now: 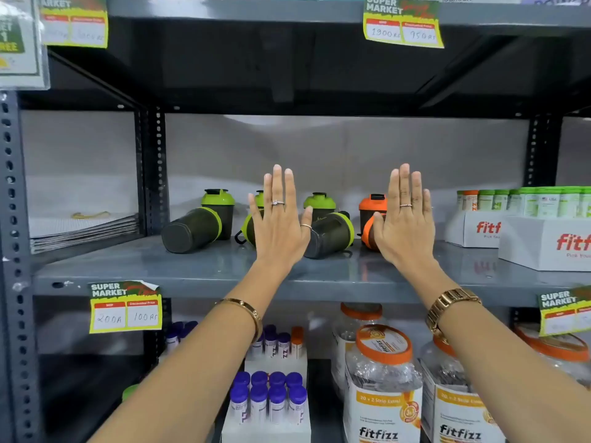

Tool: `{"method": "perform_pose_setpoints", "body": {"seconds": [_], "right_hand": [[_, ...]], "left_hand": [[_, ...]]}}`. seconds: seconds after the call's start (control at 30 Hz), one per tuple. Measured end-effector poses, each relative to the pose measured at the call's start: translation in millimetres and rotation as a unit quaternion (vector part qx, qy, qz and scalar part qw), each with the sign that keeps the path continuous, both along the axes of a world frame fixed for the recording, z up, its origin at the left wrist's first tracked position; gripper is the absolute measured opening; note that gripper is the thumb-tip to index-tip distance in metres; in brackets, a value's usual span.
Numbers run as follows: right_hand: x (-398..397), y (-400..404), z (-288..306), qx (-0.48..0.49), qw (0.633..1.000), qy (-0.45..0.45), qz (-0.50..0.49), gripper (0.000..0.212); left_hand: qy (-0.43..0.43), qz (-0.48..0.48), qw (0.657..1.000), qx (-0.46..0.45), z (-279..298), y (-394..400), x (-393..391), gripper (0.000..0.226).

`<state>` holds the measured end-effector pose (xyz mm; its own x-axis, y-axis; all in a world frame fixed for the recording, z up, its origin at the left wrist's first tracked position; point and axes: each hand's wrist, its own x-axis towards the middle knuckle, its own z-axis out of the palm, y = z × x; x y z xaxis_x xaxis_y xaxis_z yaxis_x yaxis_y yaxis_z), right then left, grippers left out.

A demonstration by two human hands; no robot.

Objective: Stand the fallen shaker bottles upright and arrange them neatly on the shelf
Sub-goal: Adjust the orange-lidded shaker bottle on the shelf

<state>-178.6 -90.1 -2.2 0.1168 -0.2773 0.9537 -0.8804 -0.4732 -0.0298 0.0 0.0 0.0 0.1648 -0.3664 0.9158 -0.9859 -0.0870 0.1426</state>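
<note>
Both hands are held up flat before the shelf (198, 276), fingers straight and spread wide, nothing gripped — the task is judged not yet begun. Beyond the left hand (281, 225) fingers, four green-lidded shaker bottles are seen: two upright at the back, one fallen (192, 230) well to the left of the fingers, another fallen (329, 235) just right of the thumb. A third fallen green-lidded one is mostly hidden behind the palm. Behind the right hand (404, 225), an orange-lidded bottle (372, 207) stands upright; a 2nd orange one (369, 235) appears tipped, but little of it shows. Next move, prob.: a hand closed round a fallen body & tilted up. The fitfizz boxes (543, 241) are cut off at the frame edge.
</note>
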Motion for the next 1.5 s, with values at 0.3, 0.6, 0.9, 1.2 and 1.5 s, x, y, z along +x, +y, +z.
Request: {"method": "perform_pose_setpoints", "body": {"seconds": [0.3,0.6,0.9,1.2,1.5], "right_hand": [[-15,-11,-1,0.183,0.983,0.005,-0.010,0.073],[-1,-31,13,0.333,0.942,-0.011,-0.040,0.085],[-3,-52,18,0.373,0.906,0.085,-0.180,0.059],[-9,-50,16,0.358,0.923,-0.139,0.000,0.072],[-13,-52,11,0.423,0.846,-0.291,0.145,0.093]], "left_hand": [[0.041,-0.083,0.987,0.129,-22,2,-35,0.072],[-0.024,-0.058,0.965,0.254,-52,6,-47,0.081],[-0.063,-0.002,0.967,0.248,-54,8,-52,0.079],[-0.076,-0.025,0.967,0.242,-53,10,-49,0.075],[-0.080,-0.039,0.968,0.235,-53,8,-48,0.075]]}}
